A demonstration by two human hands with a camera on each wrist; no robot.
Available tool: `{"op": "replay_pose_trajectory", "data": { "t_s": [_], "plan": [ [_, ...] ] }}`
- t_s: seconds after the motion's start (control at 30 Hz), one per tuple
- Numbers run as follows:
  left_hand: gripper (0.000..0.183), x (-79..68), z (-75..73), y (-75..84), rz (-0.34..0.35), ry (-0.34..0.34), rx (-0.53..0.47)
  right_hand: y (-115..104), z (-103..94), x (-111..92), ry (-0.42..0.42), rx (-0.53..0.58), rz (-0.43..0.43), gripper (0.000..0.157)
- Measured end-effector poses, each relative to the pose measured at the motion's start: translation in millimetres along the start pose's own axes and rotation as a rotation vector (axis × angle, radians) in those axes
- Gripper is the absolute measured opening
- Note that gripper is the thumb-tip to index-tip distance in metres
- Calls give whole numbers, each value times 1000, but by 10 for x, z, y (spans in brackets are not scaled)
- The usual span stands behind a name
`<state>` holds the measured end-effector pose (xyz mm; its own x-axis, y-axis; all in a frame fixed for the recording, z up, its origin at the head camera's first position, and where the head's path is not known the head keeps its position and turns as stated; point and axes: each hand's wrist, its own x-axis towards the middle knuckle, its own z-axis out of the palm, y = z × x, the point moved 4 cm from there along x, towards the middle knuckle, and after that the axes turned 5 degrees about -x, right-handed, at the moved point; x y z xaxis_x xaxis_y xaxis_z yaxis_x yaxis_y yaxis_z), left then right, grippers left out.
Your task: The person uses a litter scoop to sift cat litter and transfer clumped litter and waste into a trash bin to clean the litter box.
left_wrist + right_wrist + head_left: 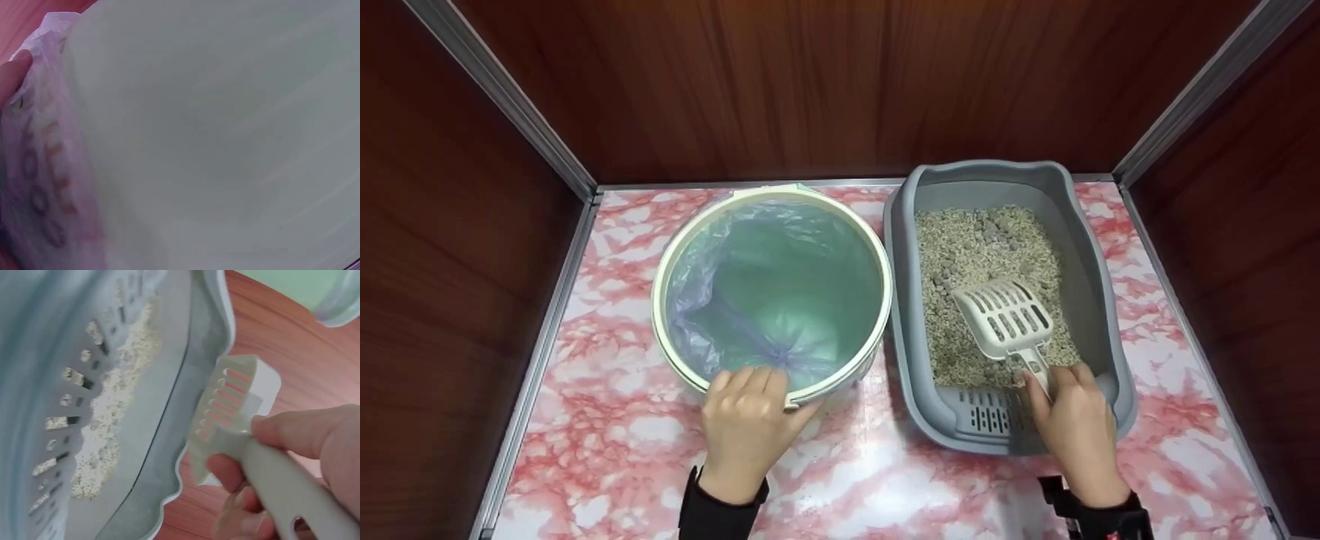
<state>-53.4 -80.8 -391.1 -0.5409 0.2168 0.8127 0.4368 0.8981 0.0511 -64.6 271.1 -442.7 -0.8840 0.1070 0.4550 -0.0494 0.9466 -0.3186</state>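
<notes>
Held scoop over litter tray; gripped bin.
Grasped scoop by handle in right hand, with slotted head above litter. Clasped near rim of lined bin, left of litter tray, with left hand.

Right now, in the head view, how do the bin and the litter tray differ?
Shape: the bin is round, while the litter tray is longer than it is wide.
Colour: the bin has a pale rim and greenish inside; the litter tray is grey.
Contents: the bin is lined with a thin purplish bag; the litter tray holds grainy litter with darker clumps.
Both are open-topped and stand on the red-and-white surface.
</notes>
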Motion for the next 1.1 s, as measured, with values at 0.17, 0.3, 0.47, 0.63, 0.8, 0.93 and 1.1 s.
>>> {"op": "replay_pose_trajectory", "data": {
  "t_s": [0.17,0.3,0.47,0.63,0.8,0.93,1.1],
  "plan": [
    [54,3,-23,8,-46,-81,-24,-57,-83,35,107,91,-70,24],
    [55,31,-59,33,-80,-127,-107,-101,-132,49,169,133,-115,21],
    [50,122,-148,119,-99,-93,-307,-136,-159,60,197,176,-137,20],
    [44,243,-198,229,-37,-75,-488,-219,-199,60,179,253,-174,16],
    [59,338,-190,332,23,-88,-607,-345,-221,43,126,361,-259,12],
    [71,379,-158,404,66,-79,-662,-424,-226,23,81,423,-324,16],
    [73,398,-122,444,92,-54,-730,-487,-257,0,51,501,-420,12]
  ]
}}
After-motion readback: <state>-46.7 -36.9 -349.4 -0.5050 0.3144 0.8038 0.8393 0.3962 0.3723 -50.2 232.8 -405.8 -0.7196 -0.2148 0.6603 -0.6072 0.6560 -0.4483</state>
